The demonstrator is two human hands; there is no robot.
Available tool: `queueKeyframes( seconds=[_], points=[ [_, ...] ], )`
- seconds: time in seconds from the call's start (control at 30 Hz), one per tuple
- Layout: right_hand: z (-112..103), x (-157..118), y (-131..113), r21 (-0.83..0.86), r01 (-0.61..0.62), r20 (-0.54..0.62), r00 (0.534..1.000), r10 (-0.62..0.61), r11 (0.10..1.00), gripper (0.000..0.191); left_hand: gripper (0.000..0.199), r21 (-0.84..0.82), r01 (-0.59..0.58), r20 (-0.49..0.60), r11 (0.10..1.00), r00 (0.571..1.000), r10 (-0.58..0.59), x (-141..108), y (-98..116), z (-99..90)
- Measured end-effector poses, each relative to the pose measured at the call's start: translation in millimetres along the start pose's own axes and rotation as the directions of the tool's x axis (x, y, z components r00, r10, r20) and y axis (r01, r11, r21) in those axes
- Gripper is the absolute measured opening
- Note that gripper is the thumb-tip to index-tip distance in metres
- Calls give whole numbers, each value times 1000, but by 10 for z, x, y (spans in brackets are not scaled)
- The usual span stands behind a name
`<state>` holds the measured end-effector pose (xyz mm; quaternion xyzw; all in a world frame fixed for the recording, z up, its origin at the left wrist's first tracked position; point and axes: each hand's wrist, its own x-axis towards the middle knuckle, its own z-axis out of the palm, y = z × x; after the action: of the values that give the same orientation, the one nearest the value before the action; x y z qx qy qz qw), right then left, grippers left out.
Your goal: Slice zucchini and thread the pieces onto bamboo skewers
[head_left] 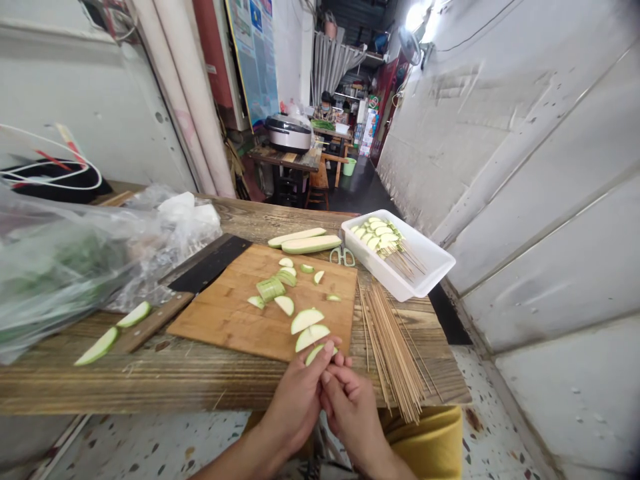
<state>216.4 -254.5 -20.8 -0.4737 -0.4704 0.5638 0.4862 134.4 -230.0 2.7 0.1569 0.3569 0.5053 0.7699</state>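
Note:
My left hand (296, 399) is closed at the near edge of the wooden cutting board (225, 313), with a pale green-edged zucchini slice (314, 355) pinched at its fingertips. Two more half-round slices (312, 336) line up just beyond it; whether a stick joins them does not show. Against the left fingers, my right hand (353, 408) is closed with thumb and fingers together, and what it grips is hidden. Farther up the board lie a cut stack of zucchini (271, 289) and several loose pieces (285, 305).
Bamboo skewers (393, 350) lie right of the board. Behind them, a white tub (425, 267) contains skewered slices (380, 235). Green-handled scissors (342, 256) and zucchini halves (310, 245) sit at the back. A cleaver (207, 267) and plastic bags (60, 267) are left.

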Motion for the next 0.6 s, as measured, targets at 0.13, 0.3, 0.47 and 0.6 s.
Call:
queueKeyframes(
  seconds=[0.13, 0.3, 0.47, 0.6],
  points=[
    [-8, -33, 10, -183, 104, -11, 994, -107, 978, 31, 28, -22, 27, -35, 999, 999, -28, -6, 58, -17],
    [-75, -33, 31, -167, 101, -52, 992, -111, 981, 30, 39, 60, 78, 103, 995, 991, -84, -32, 39, -77],
    [-402, -8, 115, 52, -55, -208, 976, 64, 997, 33, 49, 519, -117, 108, 847, 992, 71, 32, 90, -407],
    [-580, -77, 259, 145, -124, -231, 960, 156, 982, 34, 33, 918, -321, 170, 232, 848, 502, 214, 341, -627]
  ],
)
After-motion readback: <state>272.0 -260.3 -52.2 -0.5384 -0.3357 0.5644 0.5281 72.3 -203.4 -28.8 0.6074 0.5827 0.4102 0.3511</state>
